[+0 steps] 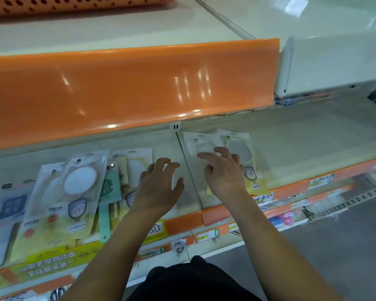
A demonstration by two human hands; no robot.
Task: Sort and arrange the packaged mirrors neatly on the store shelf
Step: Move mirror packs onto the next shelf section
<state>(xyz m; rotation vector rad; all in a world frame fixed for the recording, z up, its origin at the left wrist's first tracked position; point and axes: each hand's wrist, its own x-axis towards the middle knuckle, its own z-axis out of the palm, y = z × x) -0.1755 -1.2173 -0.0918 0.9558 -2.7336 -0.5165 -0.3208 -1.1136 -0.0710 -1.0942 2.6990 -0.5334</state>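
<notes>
Clear-packaged mirror seemingly touched by right hand, left hand hovering

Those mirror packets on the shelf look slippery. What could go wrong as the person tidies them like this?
1. The heap of packets left of the divider lies overlapped and tilted, some overhanging the front edge; a nudge from the left hand might slide one off.
2. The right hand rests spread fingers on the white packet, which overlaps the green-framed packet; pushing one could skew the other.
</notes>
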